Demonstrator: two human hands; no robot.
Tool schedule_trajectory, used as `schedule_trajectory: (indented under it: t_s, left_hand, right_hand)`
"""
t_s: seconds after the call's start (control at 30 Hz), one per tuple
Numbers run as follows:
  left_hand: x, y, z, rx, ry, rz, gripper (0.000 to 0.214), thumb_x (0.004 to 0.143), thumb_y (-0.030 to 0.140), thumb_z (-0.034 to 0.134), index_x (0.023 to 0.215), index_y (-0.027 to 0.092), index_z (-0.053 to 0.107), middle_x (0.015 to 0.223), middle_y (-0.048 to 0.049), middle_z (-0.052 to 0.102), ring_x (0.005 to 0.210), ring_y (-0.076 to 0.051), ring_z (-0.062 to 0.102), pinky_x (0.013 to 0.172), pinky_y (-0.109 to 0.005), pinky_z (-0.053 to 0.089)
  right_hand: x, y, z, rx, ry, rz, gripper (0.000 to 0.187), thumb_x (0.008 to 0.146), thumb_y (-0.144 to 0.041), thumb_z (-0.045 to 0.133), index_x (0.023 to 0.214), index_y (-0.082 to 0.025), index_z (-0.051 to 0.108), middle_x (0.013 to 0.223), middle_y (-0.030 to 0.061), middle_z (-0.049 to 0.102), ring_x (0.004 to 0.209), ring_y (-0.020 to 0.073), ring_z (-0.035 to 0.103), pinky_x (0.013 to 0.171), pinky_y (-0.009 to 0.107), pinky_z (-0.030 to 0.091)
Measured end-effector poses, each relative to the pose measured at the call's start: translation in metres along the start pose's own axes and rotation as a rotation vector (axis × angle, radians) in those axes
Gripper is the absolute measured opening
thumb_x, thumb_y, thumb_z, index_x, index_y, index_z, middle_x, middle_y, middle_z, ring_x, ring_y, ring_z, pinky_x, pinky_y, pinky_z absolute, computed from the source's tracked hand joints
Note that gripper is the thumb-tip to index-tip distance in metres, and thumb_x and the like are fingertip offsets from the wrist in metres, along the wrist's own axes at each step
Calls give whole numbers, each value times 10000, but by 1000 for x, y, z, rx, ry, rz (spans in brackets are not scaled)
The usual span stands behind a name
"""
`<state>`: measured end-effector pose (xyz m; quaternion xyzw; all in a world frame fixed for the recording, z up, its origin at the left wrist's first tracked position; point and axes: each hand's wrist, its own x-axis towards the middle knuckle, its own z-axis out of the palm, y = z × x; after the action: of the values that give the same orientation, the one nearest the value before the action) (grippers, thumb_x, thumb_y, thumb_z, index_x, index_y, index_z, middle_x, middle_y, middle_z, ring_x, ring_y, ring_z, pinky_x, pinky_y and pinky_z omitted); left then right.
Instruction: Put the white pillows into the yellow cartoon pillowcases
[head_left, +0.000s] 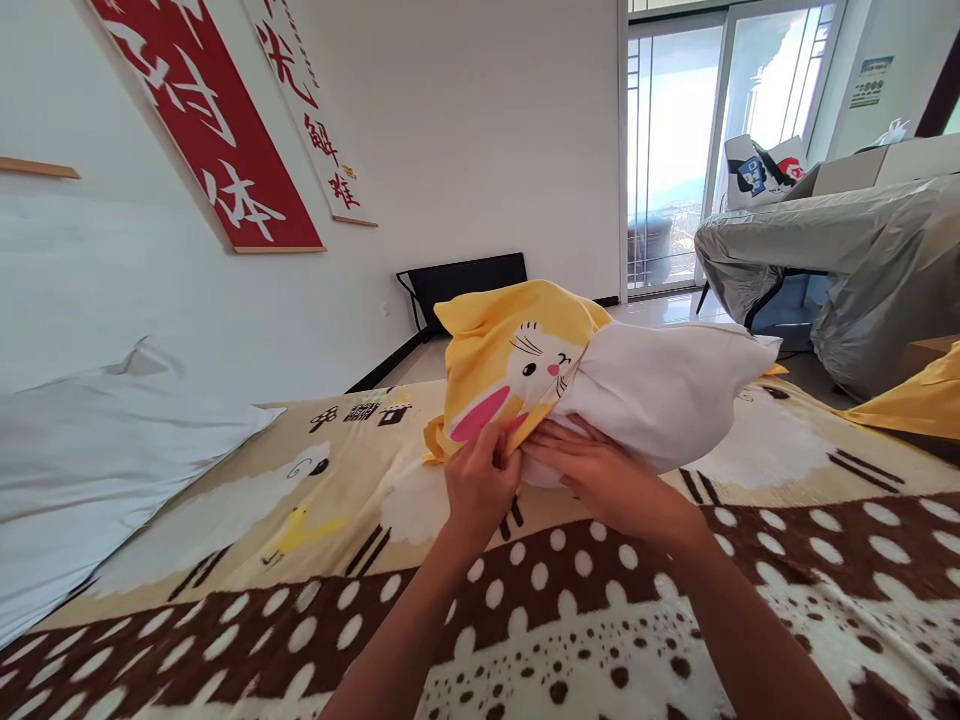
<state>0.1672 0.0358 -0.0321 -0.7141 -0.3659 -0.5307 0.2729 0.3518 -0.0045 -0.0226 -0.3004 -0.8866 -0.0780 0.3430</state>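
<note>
A white pillow lies on the bed, its left end inside a yellow pillowcase printed with a cartoon cat face. My left hand is closed, pinching the open edge of the pillowcase. My right hand rests beside it with fingers stretched flat against the white pillow, just at the case's opening. Both forearms reach in from the bottom of the view.
The bed is covered by a beige and brown dotted blanket with sheep prints. Another white pillow lies at the left by the wall. A second yellow cloth sits at the right edge. A grey-covered sofa stands beyond.
</note>
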Motion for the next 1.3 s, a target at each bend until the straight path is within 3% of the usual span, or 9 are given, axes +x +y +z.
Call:
schedule_trajectory:
  t_s: [0.1, 0.23, 0.37, 0.53, 0.73, 0.83, 1.0, 1.17, 1.3]
  left_hand:
    - [4, -11, -7, 36, -69, -194, 169, 686, 156, 543, 603, 187, 400, 506, 84, 367, 456, -63, 369, 486, -182, 307]
    - [4, -21, -15, 94, -34, -263, 156, 702, 176, 528, 595, 189, 415, 513, 76, 369, 468, -74, 360, 488, -191, 310]
    - [6, -25, -24, 168, 100, -12, 130, 679, 64, 516, 696, 192, 504, 647, 10, 546, 620, -132, 509, 622, -242, 419]
    - [22, -19, -36, 239, 147, 220, 167, 701, 43, 545, 778, 190, 537, 698, -28, 593, 663, -168, 545, 646, -267, 436]
    - [29, -3, -46, 204, -4, 270, 153, 766, 74, 500, 855, 187, 551, 658, 4, 619, 581, -133, 568, 562, -237, 401]
    - [22, 17, -46, 117, -82, 288, 143, 798, 69, 469, 848, 181, 542, 613, 9, 596, 575, -134, 567, 569, -243, 404]
    - [7, 39, -47, 91, -99, 431, 108, 832, 70, 482, 850, 161, 535, 511, 21, 501, 491, -140, 460, 525, -278, 346]
    - [3, 20, -35, 132, -27, 332, 127, 812, 77, 494, 881, 181, 516, 576, 6, 580, 534, -143, 545, 559, -256, 382]
    - [10, -7, -26, 193, -22, 87, 130, 767, 127, 508, 879, 192, 524, 665, -7, 652, 549, -158, 592, 543, -252, 386]
  right_hand:
    - [-15, -10, -41, 14, 122, 86, 459, 911, -76, 359, 1304, -241, 528, 1375, 12, 527, 1300, 130, 446, 1081, 335, 393]
    - [-28, -12, -67, -389, 371, 363, 475, 881, -350, 558, 1337, -233, 496, 1459, 113, 411, 1353, 324, 350, 1070, 553, 286]
    - [-16, -12, -48, -347, 143, 350, 741, 815, -538, 600, 1437, -229, 342, 1260, 128, 587, 1142, 295, 541, 969, 481, 377]
    - [6, -37, -12, -309, 46, 268, 512, 946, -430, 421, 1410, -215, 389, 1077, 98, 654, 969, 239, 584, 870, 407, 411]
    - [10, -52, 3, -277, -60, 246, 348, 923, -320, 491, 1247, -203, 544, 1078, 93, 647, 964, 236, 577, 852, 392, 417]
    - [12, -49, 18, -267, -50, 201, 195, 889, -222, 522, 1047, -192, 631, 1026, 74, 653, 957, 232, 565, 842, 378, 421]
    - [15, -32, 53, -294, 188, 181, 178, 875, -146, 503, 924, -198, 666, 962, 67, 677, 974, 222, 552, 937, 393, 364]
    - [19, -21, 48, -249, 172, 151, 147, 874, -200, 526, 868, -193, 672, 875, 65, 677, 898, 209, 578, 878, 375, 402]
    - [14, -34, 7, -168, 127, 137, 323, 909, -348, 511, 1186, -199, 584, 1132, 82, 627, 1063, 202, 547, 938, 365, 415]
